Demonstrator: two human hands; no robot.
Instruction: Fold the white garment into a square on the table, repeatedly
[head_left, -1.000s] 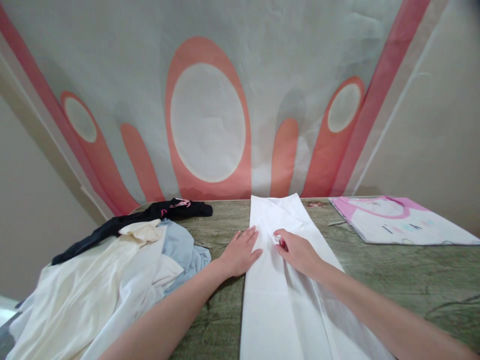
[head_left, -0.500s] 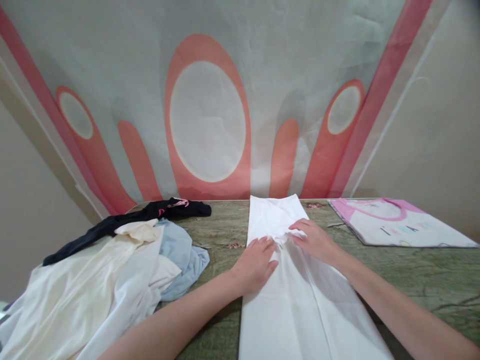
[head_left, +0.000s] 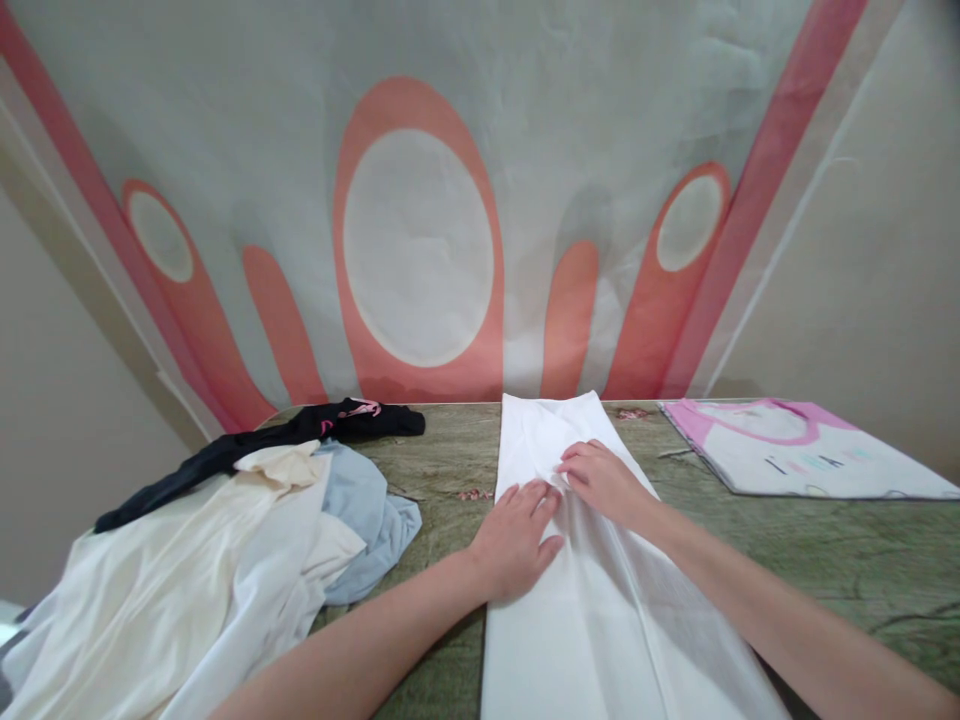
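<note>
- White cloth (head_left: 555, 650): flat on table (head_left: 810, 560), between garment pile (head_left: 165, 590) and pink-and-white shirt (head_left: 840, 462).
- Left hand (head_left: 516, 542): open, palm down on cloth, grasping nothing.
- Right hand (head_left: 606, 485): fingers curled at creases; pinch indeterminable.

Soft, muted light; faint shadows on white cloth (head_left: 555, 640); slight blur; edges stretched.

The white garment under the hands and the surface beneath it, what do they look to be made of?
The white garment looks like thin woven cloth, perhaps cotton or a blend, smooth and matte; it creases softly and gathers at the fingers. The tabletop has a greenish-brown wood-grain look, but whether it is real wood or a printed covering, I can't tell.
</note>
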